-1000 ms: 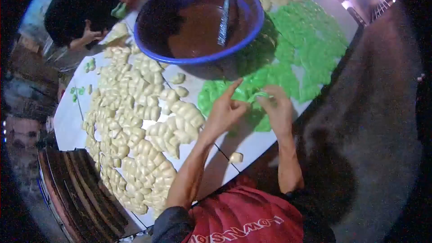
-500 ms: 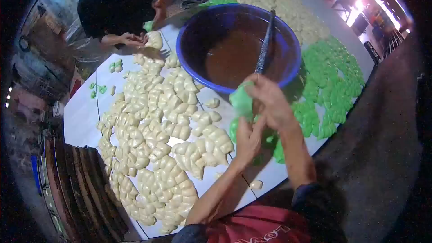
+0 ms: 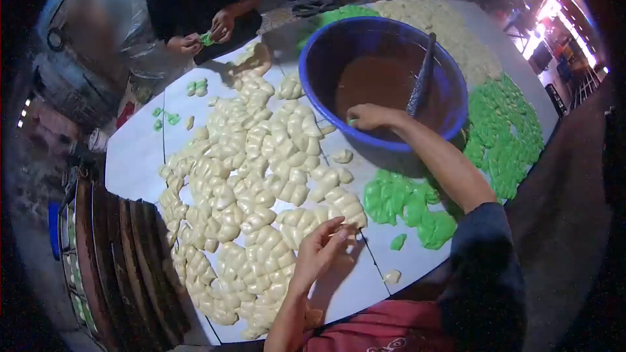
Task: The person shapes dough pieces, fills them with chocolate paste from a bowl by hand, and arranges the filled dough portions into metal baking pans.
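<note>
My right hand (image 3: 373, 118) is closed over the near rim of the blue basin (image 3: 385, 143), with a bit of green dough showing at its fingertips. Brown liquid (image 3: 375, 85) lies in the basin, and a speckled handle (image 3: 421, 78) leans in it. My left hand (image 3: 323, 248) hovers over the table beside the cream dough pieces (image 3: 261, 169), fingers apart, holding nothing. Green dough pieces (image 3: 407, 205) lie in front of the basin, and more green dough (image 3: 502, 137) spreads at its right.
Across the table (image 3: 134, 163), a co-worker in black (image 3: 202, 0) holds green dough in both hands. Stacked dark trays (image 3: 124, 261) stand at the near left. Beige dough (image 3: 450, 32) covers the far part. Small green pieces (image 3: 197, 87) lie at the left.
My right hand has gone from the green dough to the basin's rim. My left hand has let go of the green dough and moved nearer the front edge. The view has shifted left.
</note>
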The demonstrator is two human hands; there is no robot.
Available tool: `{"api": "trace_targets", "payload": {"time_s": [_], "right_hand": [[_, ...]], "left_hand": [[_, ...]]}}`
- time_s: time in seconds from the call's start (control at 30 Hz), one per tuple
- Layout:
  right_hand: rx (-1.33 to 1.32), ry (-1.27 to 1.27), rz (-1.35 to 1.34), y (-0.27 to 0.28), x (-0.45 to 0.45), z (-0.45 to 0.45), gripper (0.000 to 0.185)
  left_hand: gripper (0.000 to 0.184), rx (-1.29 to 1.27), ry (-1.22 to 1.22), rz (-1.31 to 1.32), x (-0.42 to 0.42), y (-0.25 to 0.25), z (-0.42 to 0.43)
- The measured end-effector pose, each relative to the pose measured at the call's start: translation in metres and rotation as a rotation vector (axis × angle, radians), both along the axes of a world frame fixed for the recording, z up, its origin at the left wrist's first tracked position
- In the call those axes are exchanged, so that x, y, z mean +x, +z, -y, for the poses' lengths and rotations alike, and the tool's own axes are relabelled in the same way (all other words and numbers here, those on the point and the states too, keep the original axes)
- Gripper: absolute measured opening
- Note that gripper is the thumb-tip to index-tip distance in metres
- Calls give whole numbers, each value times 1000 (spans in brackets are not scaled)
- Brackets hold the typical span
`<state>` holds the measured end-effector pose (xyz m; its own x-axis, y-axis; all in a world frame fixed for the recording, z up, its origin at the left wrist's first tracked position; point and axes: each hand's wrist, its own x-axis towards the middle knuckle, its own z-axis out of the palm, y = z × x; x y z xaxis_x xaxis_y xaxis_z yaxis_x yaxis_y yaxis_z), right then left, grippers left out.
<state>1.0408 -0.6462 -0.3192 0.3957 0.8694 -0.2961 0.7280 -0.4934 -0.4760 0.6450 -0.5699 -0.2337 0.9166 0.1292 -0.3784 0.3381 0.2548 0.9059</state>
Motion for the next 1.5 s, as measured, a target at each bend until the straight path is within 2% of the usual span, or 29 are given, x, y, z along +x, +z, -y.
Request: {"api": "trace_targets", "payload": {"time_s": [0.13, 0.17, 0.27, 0.33, 0.4, 0.47, 0.5, 0.57, 0.6, 0.67, 0.7, 0.8, 0.9, 0.97, 1.07, 1.1, 1.2, 1.3, 1.4, 1.5], "right_hand": [[20, -63, -78, -1, 6, 0, 35], [152, -163, -180, 4, 6, 5, 31], [549, -450, -498, 78, -31, 18, 22], [687, -576, -749, 130, -74, 22, 18], [842, -534, -914, 149, -106, 24, 17], [930, -536, -1070, 157, -143, 20, 18], [951, -553, -1170, 163, -165, 19, 17], [996, -531, -1204, 145, -194, 14, 15], [1007, -569, -1208, 141, -211, 13, 15], [996, -441, -1274, 129, -233, 23, 16], [988, -441, -1263, 127, -243, 27, 18], [895, -421, -896, 117, -271, 28, 38], [830, -238, -215, 124, -310, 14, 50], [804, -205, 68, 120, -329, 5, 57], [875, -217, 93, 104, -342, -10, 38], [904, -232, 56, 103, -346, -15, 33], [977, -324, -195, 122, -358, -30, 20], [836, -352, -646, 112, -355, -38, 22], [824, -176, -717, 125, -363, -35, 29], [927, -45, -520, 120, -372, -43, 32]], "left_hand": [[43, -49, 24, 19, -1, 3, -1], [42, -65, 17, -2, 0, 6, -1], [43, -9, -27, 32, 9, 3, -3], [44, 35, -21, 106, 21, -1, -2], [46, 54, 29, 203, 42, 3, 1], [47, -227, 208, 201, 55, 34, 11], [47, -335, 270, 212, 61, 34, 13], [48, -551, 397, 241, 65, 30, 12], [47, -563, 398, 265, 61, 28, 9], [45, -588, 397, 305, 42, 21, 0], [42, -483, 434, 313, 30, 22, -5], [34, -401, 570, 252, 4, 1, -25], [34, -276, 635, 232, -14, 4, -30], [37, -198, 647, 289, -25, 7, -31], [32, 35, 707, 290, -36, 11, -35], [29, 208, 764, 365, -35, 7, -39], [31, 3, 786, 389, -46, 16, -43], [36, -82, 652, 305, -61, 33, -67], [33, -160, 575, 275, -82, 48, -87], [35, -88, 597, 267, -98, 55, -93]]}}
